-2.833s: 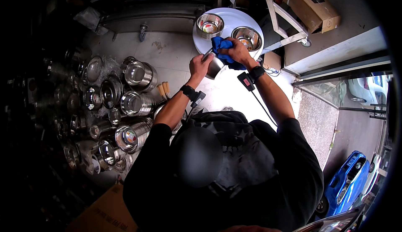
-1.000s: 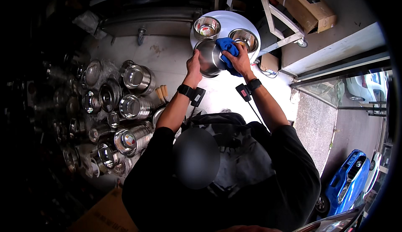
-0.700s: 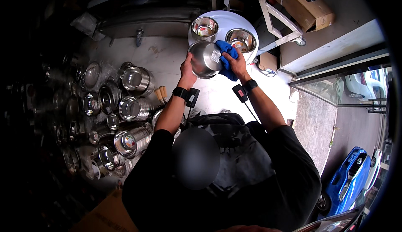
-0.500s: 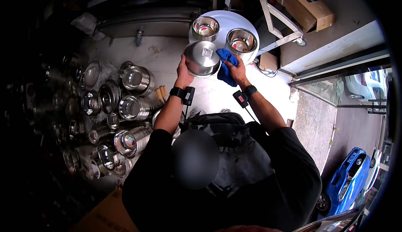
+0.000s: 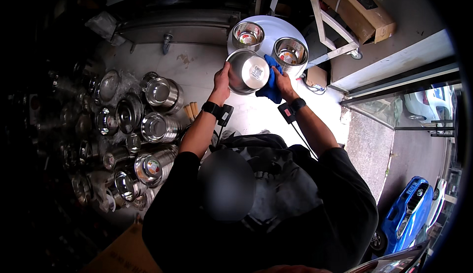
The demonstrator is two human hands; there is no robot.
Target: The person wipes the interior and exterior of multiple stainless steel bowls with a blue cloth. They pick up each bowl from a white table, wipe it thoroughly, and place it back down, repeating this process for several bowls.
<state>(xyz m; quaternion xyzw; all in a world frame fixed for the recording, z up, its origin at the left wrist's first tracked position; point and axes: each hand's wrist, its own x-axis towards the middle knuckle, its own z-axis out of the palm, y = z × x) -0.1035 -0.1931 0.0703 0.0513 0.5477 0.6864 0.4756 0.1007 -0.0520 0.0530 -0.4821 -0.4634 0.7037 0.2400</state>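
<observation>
Bowl point(image 5: 247, 71) turned inside up — shiny steel, stickered, blue cloth point(image 5: 270, 81) beside

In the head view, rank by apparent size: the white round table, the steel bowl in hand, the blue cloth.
1. White round table.
2. Steel bowl, raised nearer the camera, so flattered.
3. Blue cloth, partly hidden.

A small white rectangular sticker label point(image 5: 255, 71) sits inside the round steel bowl point(image 5: 246, 72) I hold up between my hands, and coloured round labels point(image 5: 288, 56) show in the bottoms of the two steel bowls on the white round desk point(image 5: 272, 27) beyond it. A brown cardboard box point(image 5: 355, 4) with a dark label and a white strap lies at the upper right. Another plain brown carton point(image 5: 123, 253) lies on the floor at my lower left.
</observation>
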